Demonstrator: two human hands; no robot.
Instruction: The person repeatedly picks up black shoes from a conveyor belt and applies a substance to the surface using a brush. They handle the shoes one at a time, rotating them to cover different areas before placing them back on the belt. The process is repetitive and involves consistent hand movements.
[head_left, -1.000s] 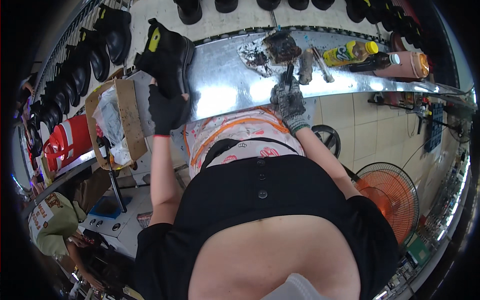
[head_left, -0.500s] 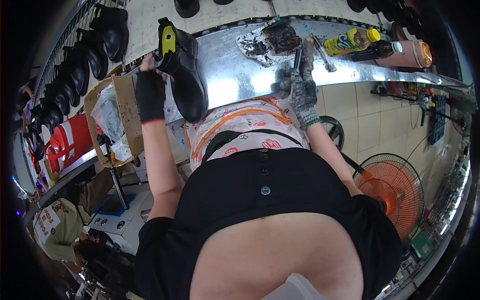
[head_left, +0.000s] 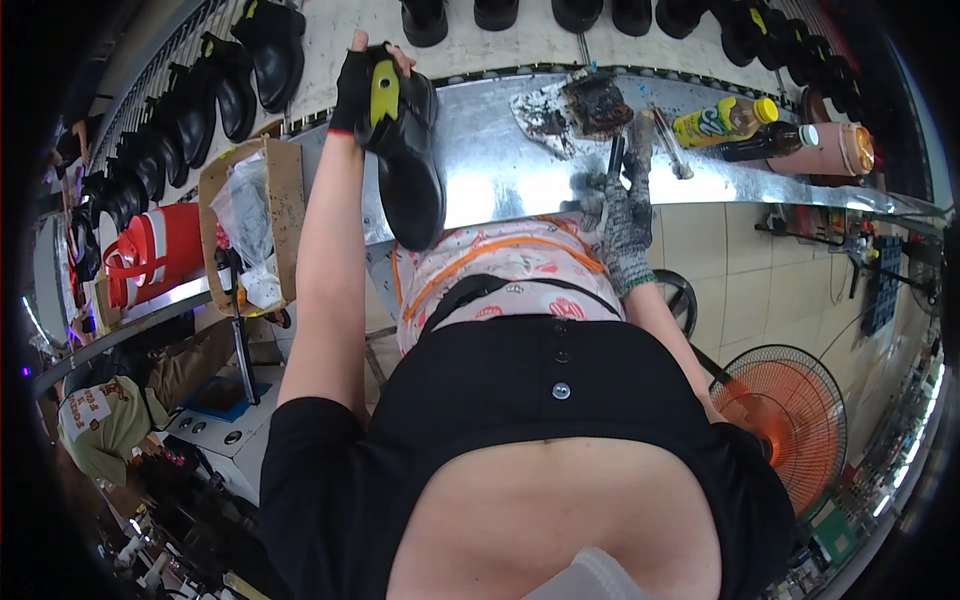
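A black ankle boot (head_left: 411,190) with a yellow-green lining stands on the metal worktop, toe toward me. My left hand (head_left: 362,92), in a black fingerless glove, is at the boot's upper end, with fingertips showing beyond its opening. Farther right my right hand (head_left: 628,215), in a grey knitted glove with dark stains, holds a slim dark stick-like tool (head_left: 616,153); its working end is hard to make out. Just beyond that hand lies a black, crusted lump (head_left: 598,106) on a stained white sheet (head_left: 535,108).
Right of the lump lie a thin brush-like stick (head_left: 668,145), a yellow bottle (head_left: 722,124), a dark bottle (head_left: 765,142) and a pink tumbler (head_left: 825,150). Boots (head_left: 272,55) line the far belt. A cardboard box (head_left: 285,225) and red cooler (head_left: 160,255) stand left; a fan (head_left: 785,425) lower right.
My left hand has moved forward and right from beside the boot onto its upper end. The view has shifted slightly. My right hand keeps the stick-like tool in nearly the same place.
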